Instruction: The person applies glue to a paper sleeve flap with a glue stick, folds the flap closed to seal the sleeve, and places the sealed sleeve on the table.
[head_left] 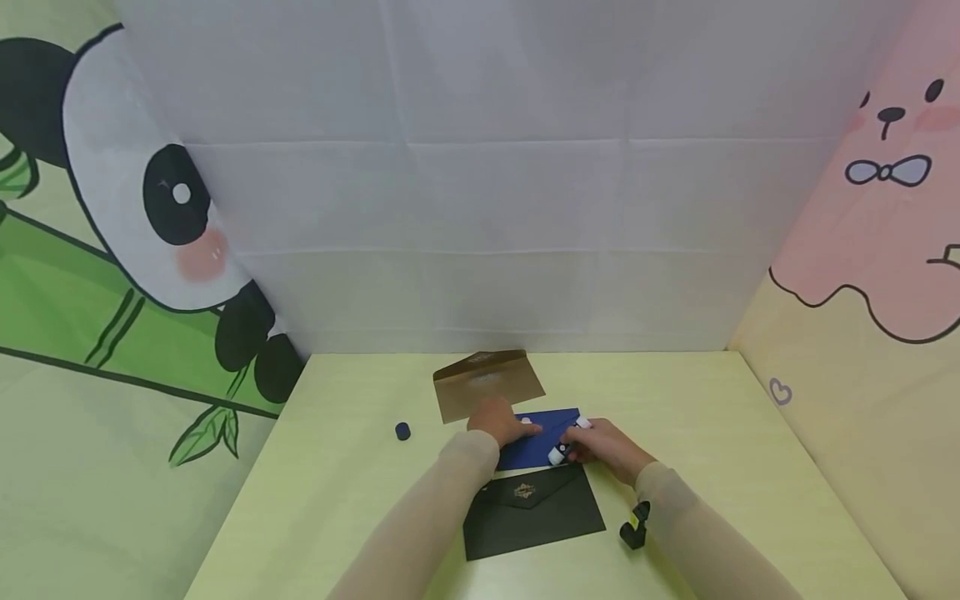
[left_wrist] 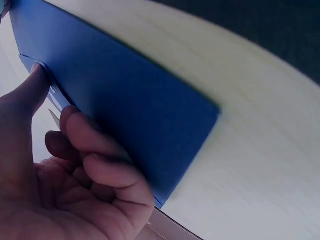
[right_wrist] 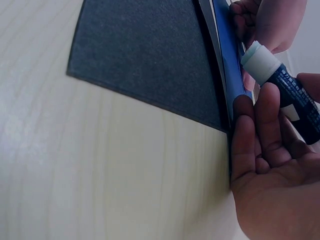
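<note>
A blue envelope (head_left: pixel 525 454) lies in the middle of the table, between both hands. My left hand (head_left: pixel 498 421) is at its far left side; in the left wrist view the thumb and curled fingers pinch the edge of its flap (left_wrist: pixel 56 95). My right hand (head_left: pixel 611 446) grips a glue stick (right_wrist: pixel 295 97), dark blue with a white end, between thumb and fingers. No cap sits on the stick, and pale glue shows at its tip. The stick slants over the envelope's right side, while the other right fingers rest at the envelope's edge.
A black envelope (head_left: pixel 532 521) with a gold emblem lies nearer me, close to the blue one. Behind is a brown envelope (head_left: pixel 495 385) with its flap at the far side. A small dark blue cap (head_left: pixel 402 431) stands to the left. A white wall backs the table.
</note>
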